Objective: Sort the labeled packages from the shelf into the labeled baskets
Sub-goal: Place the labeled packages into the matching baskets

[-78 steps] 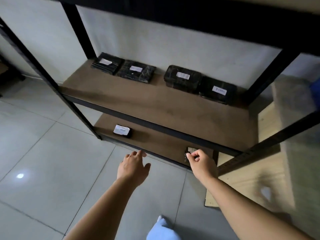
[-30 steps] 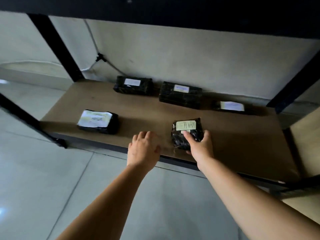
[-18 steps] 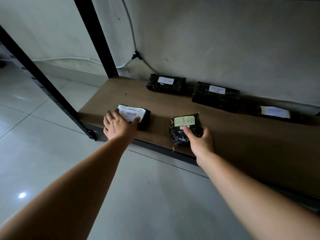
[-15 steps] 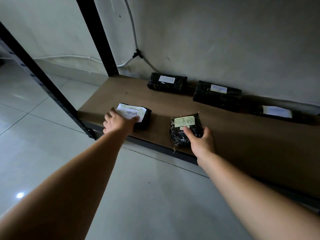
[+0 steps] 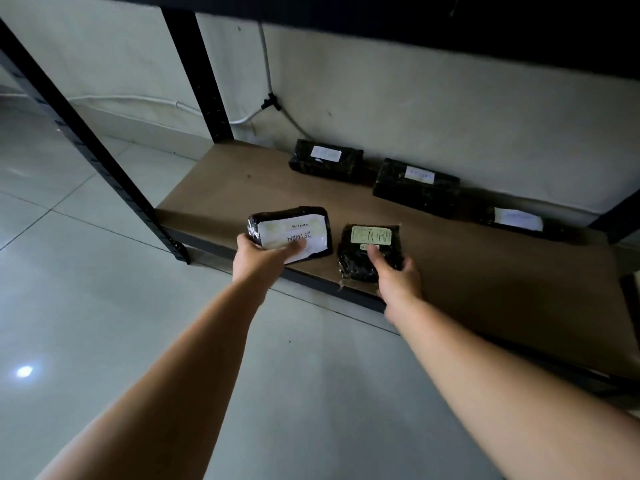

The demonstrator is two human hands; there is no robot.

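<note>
Packages wrapped in black lie on the bottom shelf board (image 5: pixel 467 271). At its front edge the left hand (image 5: pixel 263 256) grips the white-labelled package (image 5: pixel 289 230), thumb across the label, and the right hand (image 5: pixel 398 271) clasps the green-labelled package (image 5: pixel 370 251). Three more packages (image 5: pixel 415 187) line the back edge by the wall. A black upright (image 5: pixel 104 150) stands at the front left corner.

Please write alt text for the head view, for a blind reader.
Two bare hands each grip a black package at a low shelf's front edge: left hand white-labelled package, right hand green-labelled package. Three more packages lie by the wall.
</note>
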